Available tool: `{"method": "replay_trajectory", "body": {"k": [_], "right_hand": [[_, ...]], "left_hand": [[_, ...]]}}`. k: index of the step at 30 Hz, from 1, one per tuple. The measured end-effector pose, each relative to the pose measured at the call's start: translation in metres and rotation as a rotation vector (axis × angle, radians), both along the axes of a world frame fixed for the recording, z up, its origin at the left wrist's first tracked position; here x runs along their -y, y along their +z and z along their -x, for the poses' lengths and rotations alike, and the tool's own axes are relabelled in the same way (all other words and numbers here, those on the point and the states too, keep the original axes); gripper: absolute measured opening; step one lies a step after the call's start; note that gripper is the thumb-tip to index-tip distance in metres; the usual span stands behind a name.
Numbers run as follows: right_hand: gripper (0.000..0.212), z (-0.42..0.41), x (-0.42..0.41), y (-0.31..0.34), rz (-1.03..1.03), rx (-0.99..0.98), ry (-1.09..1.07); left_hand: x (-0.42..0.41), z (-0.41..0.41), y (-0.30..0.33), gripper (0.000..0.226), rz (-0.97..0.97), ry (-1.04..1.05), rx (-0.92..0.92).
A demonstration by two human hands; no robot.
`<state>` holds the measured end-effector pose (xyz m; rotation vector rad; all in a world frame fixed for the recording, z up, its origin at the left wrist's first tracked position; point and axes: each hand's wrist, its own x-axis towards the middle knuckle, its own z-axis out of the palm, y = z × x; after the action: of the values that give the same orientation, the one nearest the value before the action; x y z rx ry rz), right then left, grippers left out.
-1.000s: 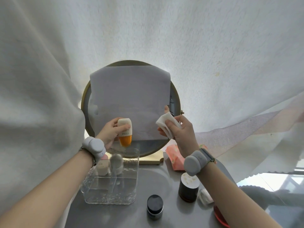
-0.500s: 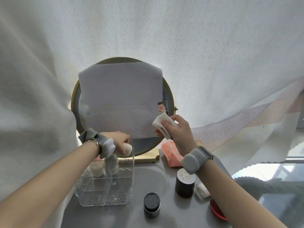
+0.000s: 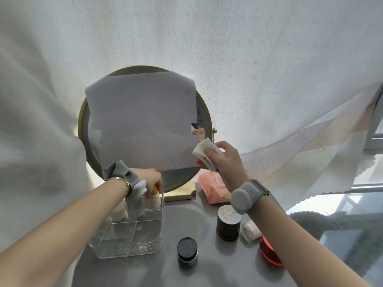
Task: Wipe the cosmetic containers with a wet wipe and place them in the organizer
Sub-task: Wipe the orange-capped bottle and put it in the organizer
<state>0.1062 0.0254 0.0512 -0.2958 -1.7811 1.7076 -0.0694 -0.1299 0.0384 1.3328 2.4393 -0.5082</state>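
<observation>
- Reaching down at the back right corner of the clear organizer (image 3: 132, 235), the left hand (image 3: 150, 179) has its grip pinching the orange-and-white bottle (image 3: 155, 193), whose orange end shows at the fingers while its white part sits inside the rim.
- Two pale containers (image 3: 119, 213) stand in the organizer's rear compartments, just left of that bottle; the front compartments look bare.
- The right hand (image 3: 224, 164) is raised apart from the organizer, its grip pressed together on a folded white wet wipe (image 3: 204, 151), thumb on top.
- On the grey surface (image 3: 145, 274) stand a black-lidded jar (image 3: 187, 252) near the front and a dark jar with a pale lid (image 3: 228, 222) under the right wrist.
- A pink wipe pack (image 3: 213, 189) lies behind them, beside the round mirror (image 3: 145, 129), which is covered with paper.
- A red lid (image 3: 268, 253) and a small white item (image 3: 249, 229) sit partly hidden by the right forearm.
</observation>
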Motion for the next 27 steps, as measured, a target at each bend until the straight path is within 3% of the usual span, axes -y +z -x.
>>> {"method": "replay_trajectory", "body": {"k": [13, 27], "right_hand": [[0.023, -0.002, -0.006, -0.005, -0.048, 0.083, -0.028], [0.023, -0.008, -0.004, -0.002, -0.041, 0.072, -0.043]], "left_hand": [[-0.001, 0.007, -0.012, 0.04, 0.049, 0.063, 0.096], [0.006, 0.008, 0.01, 0.035, -0.166, 0.009, -0.003]]}}
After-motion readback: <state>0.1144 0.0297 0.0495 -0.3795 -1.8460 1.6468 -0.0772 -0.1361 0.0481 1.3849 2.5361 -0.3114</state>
